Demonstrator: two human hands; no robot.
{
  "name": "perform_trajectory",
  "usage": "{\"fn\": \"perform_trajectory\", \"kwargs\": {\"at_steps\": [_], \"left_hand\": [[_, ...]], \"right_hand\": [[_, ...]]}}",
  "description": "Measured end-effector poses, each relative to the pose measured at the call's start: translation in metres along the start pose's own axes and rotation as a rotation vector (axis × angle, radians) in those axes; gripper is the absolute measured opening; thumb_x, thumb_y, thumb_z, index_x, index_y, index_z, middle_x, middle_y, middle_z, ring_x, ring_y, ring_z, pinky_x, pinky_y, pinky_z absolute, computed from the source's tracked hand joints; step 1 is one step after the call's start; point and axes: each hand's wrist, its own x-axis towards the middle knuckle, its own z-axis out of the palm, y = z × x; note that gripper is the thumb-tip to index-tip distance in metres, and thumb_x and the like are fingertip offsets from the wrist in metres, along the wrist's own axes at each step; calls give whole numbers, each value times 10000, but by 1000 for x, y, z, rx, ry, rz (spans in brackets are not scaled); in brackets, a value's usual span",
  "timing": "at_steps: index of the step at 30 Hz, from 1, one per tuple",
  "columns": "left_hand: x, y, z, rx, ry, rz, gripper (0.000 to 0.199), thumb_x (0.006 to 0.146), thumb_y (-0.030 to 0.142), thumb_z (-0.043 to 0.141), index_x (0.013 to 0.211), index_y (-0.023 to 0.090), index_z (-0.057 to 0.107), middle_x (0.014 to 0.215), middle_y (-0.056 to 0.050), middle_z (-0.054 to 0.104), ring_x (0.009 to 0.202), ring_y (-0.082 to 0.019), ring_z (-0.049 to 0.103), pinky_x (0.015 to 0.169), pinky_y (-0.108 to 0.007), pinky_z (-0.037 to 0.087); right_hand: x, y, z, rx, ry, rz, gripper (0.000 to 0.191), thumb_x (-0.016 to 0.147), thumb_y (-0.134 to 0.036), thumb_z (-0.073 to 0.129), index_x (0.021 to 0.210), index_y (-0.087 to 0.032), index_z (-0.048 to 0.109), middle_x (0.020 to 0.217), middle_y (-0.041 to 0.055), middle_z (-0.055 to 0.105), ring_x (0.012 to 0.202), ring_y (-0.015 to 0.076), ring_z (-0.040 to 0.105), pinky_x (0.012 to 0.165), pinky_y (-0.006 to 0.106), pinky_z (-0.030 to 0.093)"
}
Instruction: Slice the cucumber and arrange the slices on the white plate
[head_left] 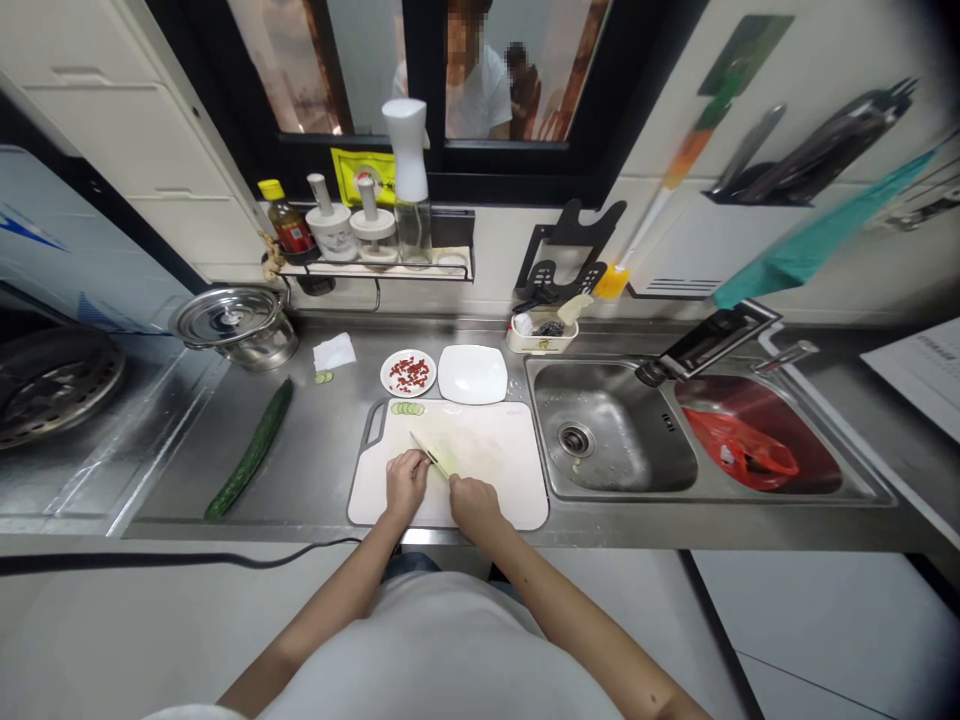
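Observation:
A white cutting board (pixel 502 460) with a grey edge lies on the steel counter. My right hand (pixel 474 505) is wrapped round the handle of a knife (pixel 429 452), whose blade points up and left over the board. Just left of the blade, my left hand (pixel 406 478) has its fingers bent together and pressed on the board beside a small dark-green piece; what lies under them is hidden. Thin cucumber slices (pixel 407 408) overlap in a row at the board's upper left. A whole cucumber (pixel 251 450) rests on the counter further left.
Behind the board are a plate of red pieces (pixel 409 373) and a white plate (pixel 472 374). A lidded pot (pixel 238 325) stands back left. On the right are a sink (pixel 615 430) and a red bag (pixel 742 450). A condiment rack (pixel 375 268) hangs below the window.

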Motion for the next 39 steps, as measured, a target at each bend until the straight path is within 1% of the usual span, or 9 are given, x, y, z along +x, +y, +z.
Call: {"fn": "perform_trajectory", "kwargs": {"at_steps": [9,14,19,23,27,30,39], "left_hand": [[-1,-1,1,-2,4,6,182,866,218,478,713,196,573,742,-31,642,736,-172,581,679,-283,382],[-1,-2,2,1,8,10,175,866,214,483,725,197,585,734,-30,642,729,-172,587,677,-284,382],[0,-4,3,-5,6,12,169,871,243,489,743,199,589,750,-31,652,731,-172,591,691,-286,391],[0,-4,3,-8,3,13,191,884,258,473,749,198,594,750,-32,656,738,-172,597,690,-288,390],[0,-4,3,-4,1,10,196,882,252,469,746,199,599,751,-34,660,742,-171,602,692,-289,396],[0,-4,2,-11,-4,5,185,874,244,477,747,201,605,751,-33,663,743,-170,605,696,-288,404],[-1,-2,2,-18,-8,-10,186,885,246,469,771,199,607,780,-35,669,762,-169,605,717,-289,410]], "right_hand": [[0,1,3,4,-1,-12,294,906,-113,337,1023,-149,604,901,130,697,919,226,665,735,296,465],[4,-2,-4,-1,-10,-11,321,924,-130,311,1043,-149,609,926,133,698,948,227,661,757,309,470],[2,-1,-14,-1,-61,0,305,901,-111,344,1052,-143,606,944,129,698,961,228,660,755,308,472],[4,-1,-17,-5,-85,-1,312,900,-109,345,1074,-141,602,969,134,695,964,224,658,751,301,471],[8,-2,-16,-9,-61,-5,331,918,-117,316,1077,-133,606,977,148,691,965,230,657,752,313,473],[9,-1,-15,-5,-65,-3,321,910,-109,329,1065,-135,609,967,143,692,955,234,659,746,319,476],[15,4,-5,-2,-35,-31,302,904,-119,350,1029,-142,623,931,133,695,928,219,664,741,300,470]]}}
